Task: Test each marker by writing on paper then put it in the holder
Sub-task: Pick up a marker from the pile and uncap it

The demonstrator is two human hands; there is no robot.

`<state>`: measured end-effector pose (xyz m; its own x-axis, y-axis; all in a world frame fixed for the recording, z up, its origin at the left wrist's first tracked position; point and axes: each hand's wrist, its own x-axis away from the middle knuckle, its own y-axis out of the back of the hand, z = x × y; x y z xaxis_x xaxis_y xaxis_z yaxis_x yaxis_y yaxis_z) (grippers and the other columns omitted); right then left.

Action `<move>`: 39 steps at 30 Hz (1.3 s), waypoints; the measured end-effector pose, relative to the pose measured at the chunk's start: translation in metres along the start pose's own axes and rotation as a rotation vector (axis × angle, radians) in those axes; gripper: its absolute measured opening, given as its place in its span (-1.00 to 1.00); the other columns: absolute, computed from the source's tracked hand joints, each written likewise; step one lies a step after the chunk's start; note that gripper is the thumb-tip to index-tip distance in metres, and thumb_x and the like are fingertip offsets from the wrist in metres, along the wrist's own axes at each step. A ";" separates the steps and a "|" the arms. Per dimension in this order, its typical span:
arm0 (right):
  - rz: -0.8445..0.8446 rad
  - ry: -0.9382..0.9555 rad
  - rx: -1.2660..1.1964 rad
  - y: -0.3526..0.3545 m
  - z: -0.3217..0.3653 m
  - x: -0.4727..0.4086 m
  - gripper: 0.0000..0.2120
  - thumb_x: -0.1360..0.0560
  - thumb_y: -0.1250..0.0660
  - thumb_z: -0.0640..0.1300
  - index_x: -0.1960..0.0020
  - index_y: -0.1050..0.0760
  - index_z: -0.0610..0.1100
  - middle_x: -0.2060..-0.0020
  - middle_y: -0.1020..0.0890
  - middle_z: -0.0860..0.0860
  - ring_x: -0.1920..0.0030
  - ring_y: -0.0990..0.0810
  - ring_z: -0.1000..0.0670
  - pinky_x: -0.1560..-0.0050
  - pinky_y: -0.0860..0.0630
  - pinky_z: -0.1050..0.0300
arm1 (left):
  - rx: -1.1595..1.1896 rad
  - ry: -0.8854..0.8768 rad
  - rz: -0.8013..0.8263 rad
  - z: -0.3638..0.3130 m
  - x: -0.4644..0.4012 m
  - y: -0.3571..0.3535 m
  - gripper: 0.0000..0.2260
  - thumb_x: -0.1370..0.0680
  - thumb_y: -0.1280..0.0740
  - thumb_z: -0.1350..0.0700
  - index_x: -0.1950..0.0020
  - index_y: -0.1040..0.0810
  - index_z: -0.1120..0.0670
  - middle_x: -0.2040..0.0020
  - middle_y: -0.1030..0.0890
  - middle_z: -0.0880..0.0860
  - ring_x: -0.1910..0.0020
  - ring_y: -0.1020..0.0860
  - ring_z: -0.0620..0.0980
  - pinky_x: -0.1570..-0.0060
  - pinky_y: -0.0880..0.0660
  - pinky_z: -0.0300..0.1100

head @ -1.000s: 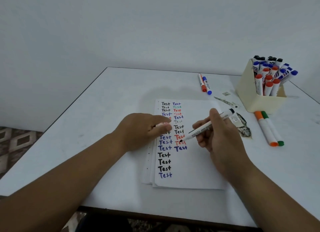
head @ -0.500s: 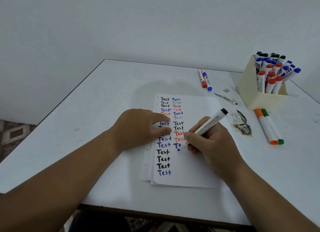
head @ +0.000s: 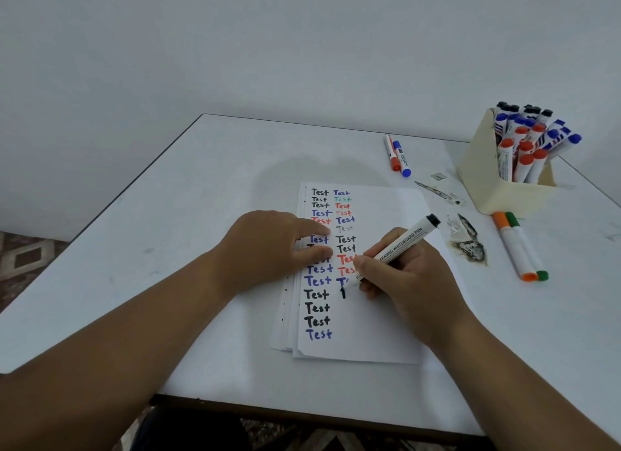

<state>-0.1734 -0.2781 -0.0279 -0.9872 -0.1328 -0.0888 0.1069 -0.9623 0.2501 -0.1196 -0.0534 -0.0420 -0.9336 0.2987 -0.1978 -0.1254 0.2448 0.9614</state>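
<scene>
**Fresh ink, loose sheets**

The right hand (head: 403, 275) has its fingers clamped round the black marker (head: 400, 249), tip on the paper (head: 379, 333), one black stroke down in the second column. The left hand (head: 268, 249) presses flat, fingers straight, over the written rows. If it lifts, the stack may slide and the word smear. The holder (head: 487, 181), well apart on the tabletop (head: 168, 215), looks crowded; dropping this one in could jostle the others.

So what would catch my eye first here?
Probably the paper mid-table, filled with coloured "Test" words, where the right hand writes with a black marker while the left hand steadies the sheet. Then the cream holder crammed with markers, far right.
</scene>
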 end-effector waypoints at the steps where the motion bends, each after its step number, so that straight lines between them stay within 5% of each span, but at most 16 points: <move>1: 0.001 0.007 0.012 -0.001 0.000 0.001 -0.88 -0.51 -0.46 -0.25 0.19 -0.57 -0.20 0.39 -0.66 -0.13 0.36 -0.64 -0.10 0.29 -0.60 0.13 | -0.001 0.002 0.001 0.000 0.000 0.000 -0.52 -0.50 -0.12 -0.47 -0.34 -0.48 -0.35 -0.06 -0.64 -0.18 0.15 -0.39 -0.22 0.25 -0.22 -0.38; 6: -0.046 0.029 0.079 -0.001 0.000 0.002 -0.87 -0.51 -0.43 -0.24 0.20 -0.54 -0.18 0.39 -0.63 -0.15 0.37 -0.60 -0.05 0.31 -0.57 0.15 | 0.003 0.018 0.007 0.000 0.000 -0.001 -0.53 -0.50 -0.13 -0.47 -0.32 -0.49 -0.35 -0.05 -0.64 -0.18 0.14 -0.40 -0.21 0.20 -0.29 -0.24; 39: -0.130 0.021 0.168 -0.002 0.002 0.005 -0.88 -0.44 -0.40 -0.25 0.24 -0.49 -0.19 0.42 -0.61 -0.06 0.40 -0.51 0.08 0.38 -0.46 0.21 | 0.012 0.009 -0.014 0.001 -0.001 -0.003 -0.53 -0.49 -0.12 -0.48 -0.30 -0.50 -0.36 -0.04 -0.64 -0.19 0.14 -0.42 -0.21 0.21 -0.29 -0.26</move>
<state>-0.1792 -0.2767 -0.0270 -0.9885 -0.0167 -0.1500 -0.0441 -0.9186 0.3928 -0.1185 -0.0534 -0.0446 -0.9349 0.2866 -0.2094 -0.1344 0.2602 0.9561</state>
